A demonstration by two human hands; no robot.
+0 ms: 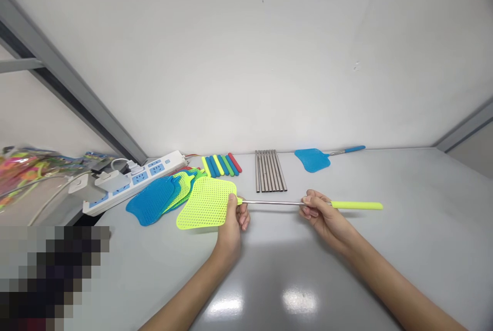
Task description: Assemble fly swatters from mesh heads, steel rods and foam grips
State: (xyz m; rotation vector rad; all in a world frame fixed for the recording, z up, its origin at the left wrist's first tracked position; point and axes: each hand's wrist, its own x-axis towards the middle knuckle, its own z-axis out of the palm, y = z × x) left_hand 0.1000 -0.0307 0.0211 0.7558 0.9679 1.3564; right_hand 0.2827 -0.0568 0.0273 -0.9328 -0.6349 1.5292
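A yellow fly swatter (208, 200) is held level above the table, its metal rod drawn out long. At the base of its perforated head, my left hand (233, 218) is closed, thumb on top. My right hand (321, 213) pinches the rod close to the yellow grip, which points right. Behind my left hand lies a pile of loose blue swatter heads (152, 200) and yellow ones. Several metal rods (269, 171) lie side by side beyond the held swatter. To their left is a row of coloured handle grips (221, 165).
A blue fly swatter (314, 160) with a blue grip lies at the back right, by the wall. On the left, a white power strip (134, 182) carries plugs and cables. Plastic-wrapped colourful items (34, 166) sit past the frame post at far left. The grey tabletop (423, 228) extends right.
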